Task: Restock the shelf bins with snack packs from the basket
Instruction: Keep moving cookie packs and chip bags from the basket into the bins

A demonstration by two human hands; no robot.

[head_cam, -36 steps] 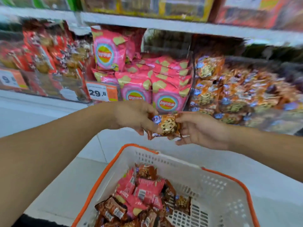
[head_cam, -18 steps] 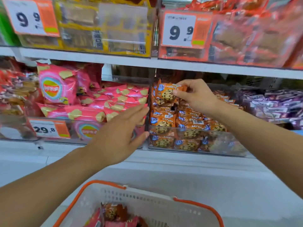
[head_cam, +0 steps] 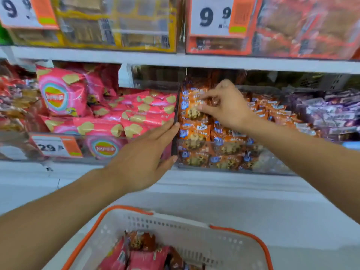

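**Cookie pack goes into the clear shelf bin**

White shop shelving (head_cam: pixel 175 60) fills the background in two tiers; the lower tier holds clear plastic bins side by side; three price tags show, two reading 9.9 above and one reading 29.8 below; one clear bin of pink chip bags (head_cam: pixel 124 114) sits left of one clear bin of orange cookie packs (head_cam: pixel 224 151), the two touching at a dark divider; purple packs (head_cam: pixel 331 114) lie further right; one white perforated basket with an orange rim (head_cam: pixel 194 228) sits at the bottom edge, holding a loose heap of pink and brown snack packs (head_cam: pixel 144 252) too jumbled to count; the left hand (head_cam: pixel 142 160) reaches forward, flat and empty, fingers extended, fingertips at the divider; the right hand (head_cam: pixel 224 106) arches over the cookie bin, thumb and fingers pinching one orange cookie pack (head_cam: pixel 192 110) resting on top of the pile.
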